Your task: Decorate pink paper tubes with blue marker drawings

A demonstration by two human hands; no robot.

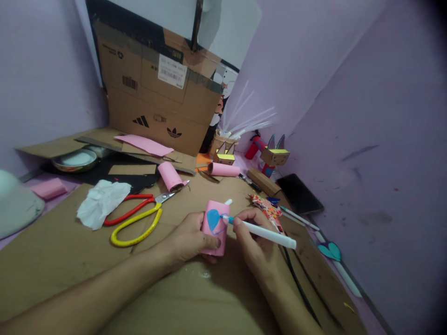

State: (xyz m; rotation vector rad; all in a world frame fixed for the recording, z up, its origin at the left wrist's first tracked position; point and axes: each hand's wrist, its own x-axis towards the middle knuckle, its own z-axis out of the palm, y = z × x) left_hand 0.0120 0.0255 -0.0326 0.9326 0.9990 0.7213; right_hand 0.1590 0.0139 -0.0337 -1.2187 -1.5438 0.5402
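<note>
My left hand [190, 238] is closed around a pink cardboard tube [215, 244], its thumb across the lower front. A heart [213, 220] is drawn on the tube; its left part is coloured blue, while the right part shows mostly an outline. Pinched in my right hand [253, 235] is a white marker [274, 236] with a blue tip end, and that tip touches the heart. A small white stick end [228, 202] pokes out behind the tube's top. To the left lie scissors [153, 209] with one red and one yellow handle.
Pink tubes [169, 176] and a crumpled tissue [103, 203] lie beyond the scissors. Cardboard figures with pointed ears [275, 156] stand at the back right, near a dark tablet [300, 193]. A large cardboard box [153, 102] rises behind. A patterned pouch [267, 209] sits right.
</note>
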